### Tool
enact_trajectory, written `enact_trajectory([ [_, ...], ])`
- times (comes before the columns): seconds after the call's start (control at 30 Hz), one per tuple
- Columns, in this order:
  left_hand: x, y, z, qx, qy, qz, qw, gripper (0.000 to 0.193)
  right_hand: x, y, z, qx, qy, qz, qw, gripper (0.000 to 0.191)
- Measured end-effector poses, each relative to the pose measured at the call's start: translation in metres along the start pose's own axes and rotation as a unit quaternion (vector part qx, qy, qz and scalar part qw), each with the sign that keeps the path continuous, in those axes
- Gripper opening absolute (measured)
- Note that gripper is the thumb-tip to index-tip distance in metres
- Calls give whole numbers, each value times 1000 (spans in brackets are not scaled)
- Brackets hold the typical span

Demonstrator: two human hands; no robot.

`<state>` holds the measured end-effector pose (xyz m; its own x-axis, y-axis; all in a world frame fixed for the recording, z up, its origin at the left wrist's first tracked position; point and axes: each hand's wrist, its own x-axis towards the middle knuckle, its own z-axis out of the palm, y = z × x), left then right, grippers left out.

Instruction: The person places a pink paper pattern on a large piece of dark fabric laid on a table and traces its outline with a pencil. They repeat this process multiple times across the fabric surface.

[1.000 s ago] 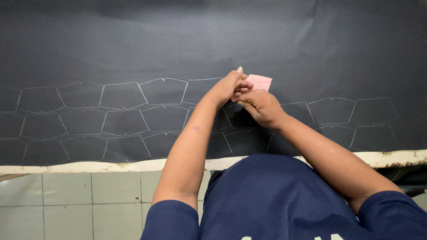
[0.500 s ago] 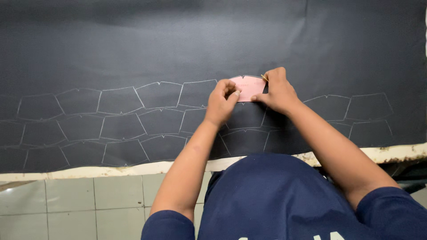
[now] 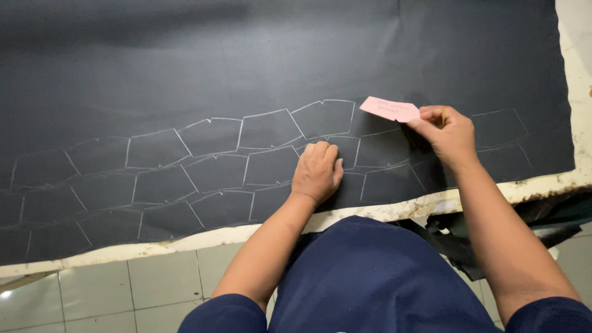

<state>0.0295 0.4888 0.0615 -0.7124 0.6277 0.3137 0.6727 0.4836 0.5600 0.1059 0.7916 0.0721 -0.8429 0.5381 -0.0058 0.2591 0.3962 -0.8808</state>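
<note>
A large black sheet (image 3: pixel 246 68) lies over a table, with rows of chalk-drawn outlines (image 3: pixel 185 166) across its near half. My right hand (image 3: pixel 447 132) pinches a small pink card template (image 3: pixel 390 109) by one end and holds it lifted a little over the sheet. My left hand (image 3: pixel 317 171) rests palm down, fingers together, on the sheet over the drawn outlines, holding nothing.
The table's worn pale edge (image 3: pixel 185 240) runs along the near side, and its right rim (image 3: pixel 576 92) shows past the sheet. Dark material (image 3: pixel 456 240) hangs below the table at the right. White floor tiles (image 3: pixel 92 290) lie at the lower left.
Both hands held the pink template together on the sheet. Now my left hand has let go and dropped flat onto the sheet, and my right hand has moved the template to the right.
</note>
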Motion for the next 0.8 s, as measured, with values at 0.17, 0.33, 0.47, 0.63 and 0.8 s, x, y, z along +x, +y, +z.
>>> enact_trajectory([
  [0.17, 1, 5, 0, 0, 6, -9, 1000, 22, 3, 18, -14, 27, 33, 58, 997, 31],
  [0.33, 1, 14, 1, -4, 8, -24, 1000, 31, 26, 26, -27, -122, -32, 55, 991, 30],
  [0.47, 3, 23, 2, 24, -6, -48, 999, 35, 35, 22, -28, -76, -67, 58, 993, 25],
  [0.63, 8, 30, 4, 36, -24, -66, 997, 37, 43, 10, -23, 7, -82, 113, 990, 18],
  [0.8, 14, 30, 10, 40, -8, -89, 995, 32, 49, 10, -15, 6, -88, 81, 993, 18],
])
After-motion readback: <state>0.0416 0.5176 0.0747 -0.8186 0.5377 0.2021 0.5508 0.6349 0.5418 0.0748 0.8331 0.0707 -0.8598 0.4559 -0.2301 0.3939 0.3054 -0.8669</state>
